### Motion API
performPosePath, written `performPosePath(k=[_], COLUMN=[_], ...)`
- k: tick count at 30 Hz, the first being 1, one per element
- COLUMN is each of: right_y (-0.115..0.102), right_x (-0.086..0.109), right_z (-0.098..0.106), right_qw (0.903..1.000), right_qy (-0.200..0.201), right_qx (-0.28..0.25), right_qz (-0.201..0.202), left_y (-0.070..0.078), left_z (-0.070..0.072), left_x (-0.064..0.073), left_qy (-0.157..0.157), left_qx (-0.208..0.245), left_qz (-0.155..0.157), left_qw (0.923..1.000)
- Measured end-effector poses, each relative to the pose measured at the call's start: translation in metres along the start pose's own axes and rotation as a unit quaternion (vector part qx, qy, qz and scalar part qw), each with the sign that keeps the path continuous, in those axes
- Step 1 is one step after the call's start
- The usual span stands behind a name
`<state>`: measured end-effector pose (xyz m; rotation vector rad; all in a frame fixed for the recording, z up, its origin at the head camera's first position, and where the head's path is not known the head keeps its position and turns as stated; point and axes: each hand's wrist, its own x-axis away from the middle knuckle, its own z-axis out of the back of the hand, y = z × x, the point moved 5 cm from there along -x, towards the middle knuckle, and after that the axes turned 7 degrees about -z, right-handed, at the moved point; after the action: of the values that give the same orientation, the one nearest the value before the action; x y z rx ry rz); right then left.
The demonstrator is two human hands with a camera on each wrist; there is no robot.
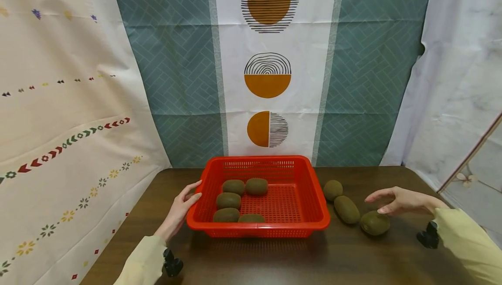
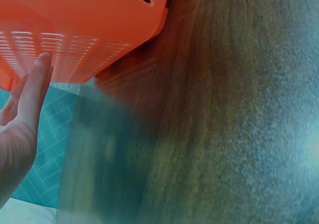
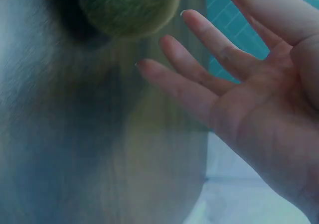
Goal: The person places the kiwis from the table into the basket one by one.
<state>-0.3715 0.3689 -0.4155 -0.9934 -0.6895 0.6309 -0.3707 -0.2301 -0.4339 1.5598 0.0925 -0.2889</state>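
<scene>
A red plastic basket (image 1: pixel 256 228) holds several brown kiwis, with one kiwi (image 1: pixel 256 186) at its back and others along its left and front. My left hand (image 1: pixel 181 206) rests at the basket's left side, fingertips right at the rim; in the left wrist view its extended fingers (image 2: pixel 35 87) lie along the slotted outer wall. Over on the right, my right hand (image 1: pixel 404 201) hovers with parted fingers above the nearest loose kiwi (image 1: pixel 375 223). In the right wrist view those spread fingers (image 3: pixel 192 74) hold nothing, and a kiwi (image 3: pixel 130 10) sits beyond their tips.
Two more loose kiwis, an oval one (image 1: pixel 347 209) and a rounder-looking one (image 1: pixel 333 190), lie between the basket and my right hand. Everything stands on a dark wooden table (image 1: pixel 251 261). Patterned cloths (image 1: pixel 180 80) hang behind and at both sides.
</scene>
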Motion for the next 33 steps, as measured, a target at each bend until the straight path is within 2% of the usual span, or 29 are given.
performPosePath(k=[9,18,23,30,33], right_y=[0.015,0.014,0.017,0.023,0.025], right_x=[0.002,-0.002,-0.002,0.001,0.002], right_z=[-0.007,-0.015,-0.017,-0.017,-0.017], right_qw=[0.9965,0.9918,0.9925,0.9968,0.9981], right_qy=[-0.063,-0.066,-0.070,-0.028,-0.025], right_qx=[-0.031,0.021,0.004,0.017,-0.004], right_qz=[0.046,0.108,0.100,0.072,0.056], left_y=[0.000,-0.002,-0.002,-0.003,-0.003], left_z=[0.000,0.001,0.000,0.001,0.000], left_x=[0.000,-0.001,0.000,-0.001,0.000], left_qy=[0.004,0.003,0.004,0.004,0.002], left_qx=[0.004,0.013,0.012,0.014,0.014], left_qz=[0.000,-0.002,-0.005,-0.008,-0.009], left_qw=[1.0000,0.9999,0.9999,0.9999,0.9999])
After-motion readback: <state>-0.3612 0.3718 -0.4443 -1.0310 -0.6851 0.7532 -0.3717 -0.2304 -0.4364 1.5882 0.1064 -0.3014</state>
